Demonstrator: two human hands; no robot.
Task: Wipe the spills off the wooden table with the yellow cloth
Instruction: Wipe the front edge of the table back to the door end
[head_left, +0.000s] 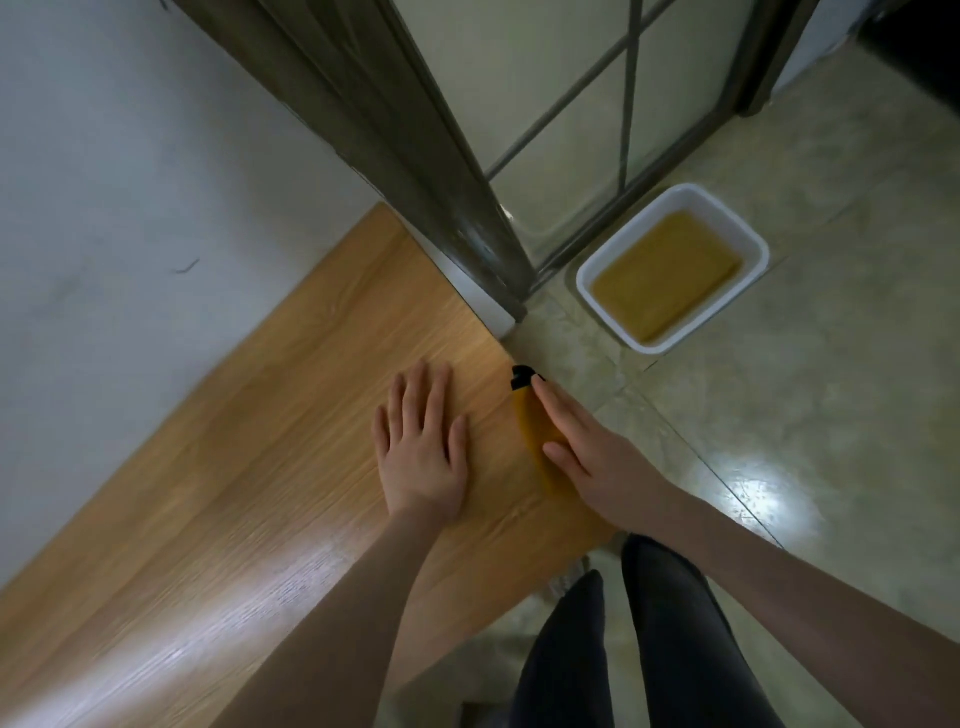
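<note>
- Cloth (535, 436): yellow, folded narrow, seen at the right edge of the table (291, 467), near the far right corner; it seems draped over that edge, part hidden by the right hand.
- Long axis of the cloth is laid along the table edge, running from near the body toward the far corner; a black bit (522, 378) is seen at its far end, identity unclear.
- Right hand (587, 457): laid flat over the cloth, fingers extended along its length, thumb on its near-left side; not clenched, a closed grasp is not shown.
- Left hand (423, 441): flat on bare wood, palm down, fingers spread, holding nothing, just left of the cloth, not touching it.
- Right hand is judged nearer; cloth is already under it, so a closing of the fingers is likely needed.
- No spills can be made out on the wood; glare only.
- White tub (675, 270) of brownish liquid is seen on the floor, well apart.
</note>
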